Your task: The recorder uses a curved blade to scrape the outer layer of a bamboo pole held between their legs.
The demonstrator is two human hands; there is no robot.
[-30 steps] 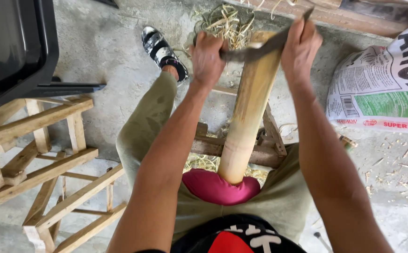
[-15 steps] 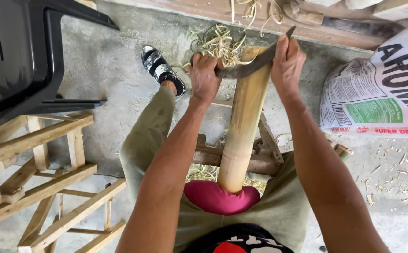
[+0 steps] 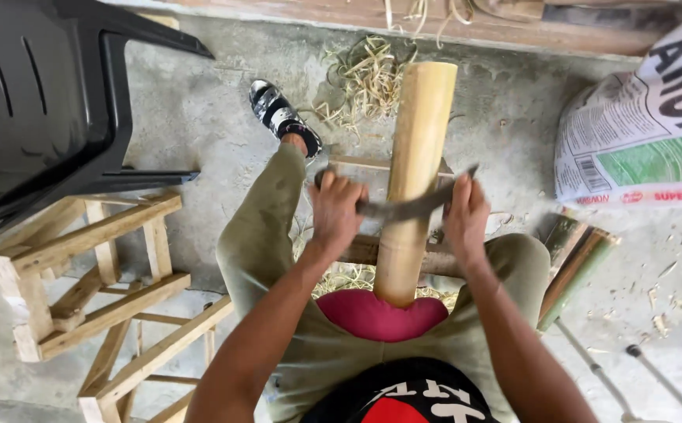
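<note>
Bamboo pole (image 3: pixel 411 172) long axis points away; left hand (image 3: pixel 337 210), right hand (image 3: pixel 466 215) clamped on blade (image 3: pixel 404 208).

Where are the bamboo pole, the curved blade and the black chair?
bamboo pole (image 3: pixel 419 133), head view, upper bare shaft.
curved blade (image 3: pixel 404 209), head view, middle of the blade across the pole.
black chair (image 3: pixel 36 102), head view, seat surface.

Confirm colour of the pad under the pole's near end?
Magenta-pink pad, plain; head view shows it.
</note>
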